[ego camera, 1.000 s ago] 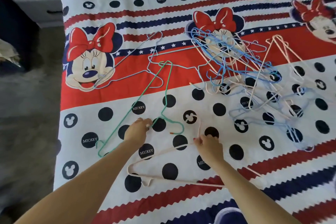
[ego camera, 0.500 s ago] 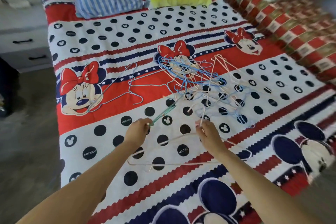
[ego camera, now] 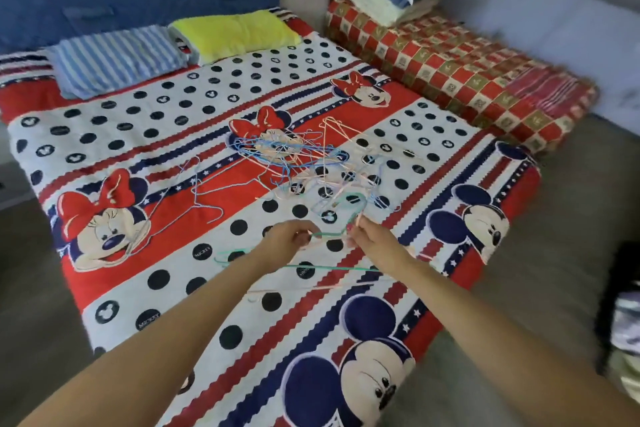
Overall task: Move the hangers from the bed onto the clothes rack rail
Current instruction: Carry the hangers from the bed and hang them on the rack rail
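Nearest the camera, both forearms reach out over the foot of the bed (ego camera: 467, 156). The left hand (ego camera: 285, 241) pinches the green hanger (ego camera: 332, 267) at its neck, fingers curled round the wire. The right hand (ego camera: 369, 236) pinches the same neck area from the other side; a pink hanger (ego camera: 311, 286) appears to hang with it, but which hand carries it cannot be determined. Both hangers sit just above the quilt, between the hands and the bed's near edge.

Beyond the hands lies the tangled pile of hangers (ego camera: 304, 159), blue and pink wires interlocked at mid-bed. A single pale blue hanger (ego camera: 207, 194) lies apart to its left. At the head of the bed sit a striped pillow (ego camera: 117, 59) and a yellow pillow (ego camera: 232, 33).

Risks, as judged:
- The green hook points toward the pile and may snag a loose wire on lifting, dragging others off the bed.
- Two thin hangers held by pinch alone may slip or swing apart in transit.
- Pulling single hangers from the pile later is likely to lift several at once.

Not observable:
- The clothes rack rail is out of view; its direction is unknown.
- Motion blur softens the fingers and hanger wires; exact contact points are unclear.
- The number of hangers in the pile cannot be established.
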